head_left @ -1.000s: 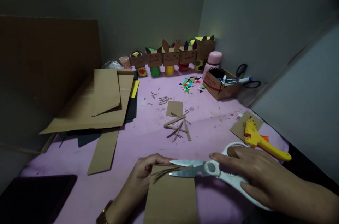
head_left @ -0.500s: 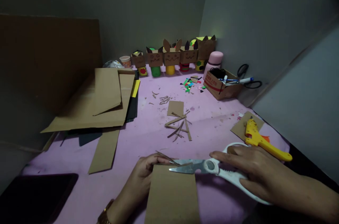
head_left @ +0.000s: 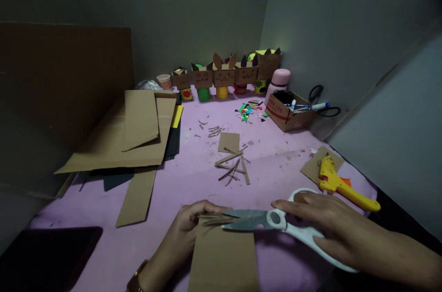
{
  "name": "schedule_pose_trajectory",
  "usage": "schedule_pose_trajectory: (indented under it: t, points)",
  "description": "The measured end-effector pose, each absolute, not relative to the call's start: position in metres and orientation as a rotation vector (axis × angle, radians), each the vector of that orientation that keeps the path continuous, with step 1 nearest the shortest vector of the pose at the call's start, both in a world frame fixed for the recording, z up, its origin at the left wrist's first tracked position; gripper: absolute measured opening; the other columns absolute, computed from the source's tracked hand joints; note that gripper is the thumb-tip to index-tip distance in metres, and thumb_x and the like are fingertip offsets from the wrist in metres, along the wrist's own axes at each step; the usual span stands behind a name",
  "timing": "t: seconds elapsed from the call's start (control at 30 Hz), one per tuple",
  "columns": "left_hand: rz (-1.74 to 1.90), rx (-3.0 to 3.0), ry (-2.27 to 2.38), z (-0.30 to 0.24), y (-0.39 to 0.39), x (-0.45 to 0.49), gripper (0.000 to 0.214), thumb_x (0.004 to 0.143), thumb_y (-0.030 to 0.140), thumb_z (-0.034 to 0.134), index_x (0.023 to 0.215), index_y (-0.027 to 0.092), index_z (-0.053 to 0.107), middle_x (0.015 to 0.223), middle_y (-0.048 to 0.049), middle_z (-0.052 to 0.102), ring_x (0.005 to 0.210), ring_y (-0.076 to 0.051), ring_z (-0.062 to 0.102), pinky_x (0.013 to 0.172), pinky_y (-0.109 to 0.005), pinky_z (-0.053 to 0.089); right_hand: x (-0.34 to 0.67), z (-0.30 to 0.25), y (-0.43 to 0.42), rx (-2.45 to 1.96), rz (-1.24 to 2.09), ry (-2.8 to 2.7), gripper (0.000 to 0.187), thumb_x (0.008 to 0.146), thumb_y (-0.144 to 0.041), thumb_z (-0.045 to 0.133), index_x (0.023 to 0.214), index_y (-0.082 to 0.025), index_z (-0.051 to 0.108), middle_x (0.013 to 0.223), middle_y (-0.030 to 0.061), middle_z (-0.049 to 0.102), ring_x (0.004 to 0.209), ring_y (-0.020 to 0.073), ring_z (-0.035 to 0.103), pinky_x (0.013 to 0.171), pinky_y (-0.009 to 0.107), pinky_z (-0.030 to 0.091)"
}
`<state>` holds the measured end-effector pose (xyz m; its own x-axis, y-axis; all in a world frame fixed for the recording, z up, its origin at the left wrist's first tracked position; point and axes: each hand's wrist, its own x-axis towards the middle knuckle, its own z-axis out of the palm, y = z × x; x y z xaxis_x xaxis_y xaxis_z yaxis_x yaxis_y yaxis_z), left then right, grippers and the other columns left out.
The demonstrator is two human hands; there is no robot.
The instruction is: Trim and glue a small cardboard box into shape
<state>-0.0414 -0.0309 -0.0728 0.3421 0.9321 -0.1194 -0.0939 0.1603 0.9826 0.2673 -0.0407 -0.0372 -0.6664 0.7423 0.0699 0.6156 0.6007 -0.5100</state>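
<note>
My left hand (head_left: 188, 227) is closed on the upper left edge of a brown cardboard piece (head_left: 224, 262), which reaches past the bottom of the view. White-handled scissors (head_left: 276, 219) are in my right hand (head_left: 331, 223), its fingers through and round the handles. Their blades are slightly apart and lie along the cardboard's top edge. A thin cut strip (head_left: 216, 220), blurred, lies between the blades and my left fingers. Further up the table are loose cardboard strips (head_left: 236, 167) and a small cardboard square (head_left: 229, 142).
Cardboard sheets (head_left: 107, 140) are piled at left, above a dark tablet-like slab (head_left: 51, 255). A yellow glue gun (head_left: 333, 179) rests at right, near a box of tools (head_left: 292, 114). Several cardboard animal figures (head_left: 224, 75) line the back beside a pink bottle (head_left: 279, 80).
The thin strip at the cardboard's top edge has dropped from sticking up to lying lower across the edge, and is blurred. The scissor blades have shifted slightly; both hands stay in place.
</note>
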Motion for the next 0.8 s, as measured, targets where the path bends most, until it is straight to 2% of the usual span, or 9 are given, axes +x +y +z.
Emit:
schedule_pose_trajectory:
  t: [0.13,0.23,0.37,0.5,0.6,0.73,0.8]
  points:
    - [0.902,1.150,0.982,-0.071,-0.032,-0.041,0.024,0.067,0.008,0.075,0.079,0.028,0.079,0.090,0.0002,0.081,0.082,-0.015,0.074,0.070,-0.020,0.055,0.265,-0.033,-0.035,-1.295,0.848,-2.298,0.045,0.088,-0.023,0.054,0.133,-0.029,0.052,0.119,0.0083,0.069,0.104,0.0266,0.066,0.085,0.040,0.054]
    - [0.882,1.143,1.002,-0.070,-0.031,-0.041,0.025,0.065,0.009,0.076,0.082,0.027,0.079,0.093,-0.0011,0.081,0.085,-0.017,0.074,0.073,-0.021,0.055,0.263,-0.032,-0.029,-1.446,1.003,-2.098,0.049,0.086,-0.036,0.062,0.132,-0.024,0.053,0.123,0.0089,0.067,0.108,0.0277,0.064,0.091,0.040,0.052]
    - [0.903,1.158,0.993,-0.071,-0.031,-0.042,0.023,0.066,0.011,0.076,0.081,0.029,0.079,0.092,-0.0009,0.081,0.085,-0.017,0.074,0.073,-0.022,0.055,0.261,-0.041,-0.026,-1.465,1.108,-2.047,0.051,0.085,-0.036,0.062,0.132,-0.022,0.053,0.117,0.0091,0.068,0.104,0.0274,0.064,0.090,0.041,0.052]
    - [0.919,1.225,1.005,-0.078,-0.031,-0.048,0.023,0.067,0.015,0.076,0.085,0.030,0.078,0.094,-0.0018,0.080,0.087,-0.019,0.073,0.076,-0.026,0.056,0.262,-0.062,-0.025,-1.499,0.629,-2.183,0.053,0.084,-0.021,0.054,0.137,-0.019,0.048,0.107,0.0134,0.063,0.099,0.0300,0.059,0.088,0.051,0.048]
    - [0.885,1.202,1.035,-0.082,-0.033,-0.056,0.034,0.070,0.022,0.077,0.102,0.033,0.074,0.107,-0.0039,0.077,0.101,-0.024,0.070,0.088,-0.035,0.055,0.264,-0.076,-0.024,-1.429,0.272,-2.277,0.064,0.076,-0.008,0.049,0.138,-0.020,0.046,0.099,0.0122,0.057,0.095,0.0312,0.054,0.083,0.053,0.046]
    - [0.863,1.166,1.289,-0.069,-0.034,-0.070,0.033,0.088,0.037,0.055,0.117,0.029,0.066,0.131,-0.0081,0.066,0.121,-0.029,0.059,0.105,-0.047,0.043,0.263,-0.080,-0.025,-1.341,-0.025,-2.303,0.071,0.068,-0.003,0.049,0.137,-0.019,0.045,0.099,0.0127,0.052,0.097,0.0332,0.050,0.082,0.054,0.044]
    - [0.933,1.215,1.432,-0.055,-0.029,-0.073,0.037,0.089,0.039,0.050,0.121,0.028,0.062,0.137,-0.0082,0.061,0.127,-0.029,0.053,0.108,-0.048,0.038,0.261,-0.078,-0.026,-1.318,-0.092,-2.313,0.069,0.069,-0.002,0.048,0.137,-0.018,0.045,0.097,0.0123,0.051,0.094,0.0327,0.049,0.081,0.053,0.044]
